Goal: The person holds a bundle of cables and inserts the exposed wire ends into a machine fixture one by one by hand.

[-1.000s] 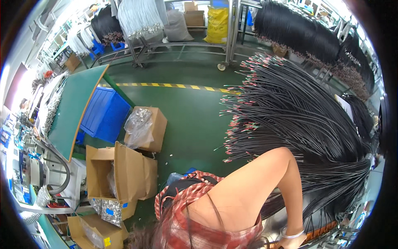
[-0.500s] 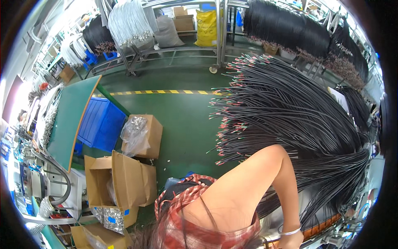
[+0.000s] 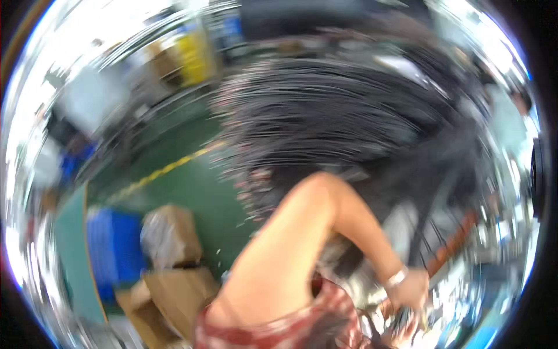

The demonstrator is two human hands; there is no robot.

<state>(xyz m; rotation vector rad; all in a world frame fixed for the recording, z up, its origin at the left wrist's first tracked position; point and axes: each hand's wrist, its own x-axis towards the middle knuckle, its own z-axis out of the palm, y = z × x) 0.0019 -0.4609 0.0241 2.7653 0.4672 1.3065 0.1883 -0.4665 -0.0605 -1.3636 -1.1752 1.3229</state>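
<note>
My left arm is bent, with the elbow pointing up the picture, and a pale bangle [image 3: 397, 277] circles its wrist. My left hand [image 3: 410, 289] is at the lower right, smeared by motion, so its fingers and anything in them cannot be made out. Just below it, a blurred skin-coloured shape looks like part of my right hand [image 3: 402, 333], its fingers unclear. Nearby, above the left hand, a large fan of black cables [image 3: 343, 116] spreads leftward, with reddish stripped wire ends. An orange-brown edge [image 3: 453, 247] runs beside the hand.
Left of my arm are an open cardboard box [image 3: 174, 296], a box topped by a clear plastic bag [image 3: 168, 235] and a blue bin [image 3: 113, 247] by a green board [image 3: 70, 250]. A yellow sack [image 3: 195, 58] stands at the back. At right, another person [image 3: 505, 116] appears blurred.
The whole view has swung rightward and blurred, so the cables and boxes sit further left. My left hand has come up from the lower edge into fuller view.
</note>
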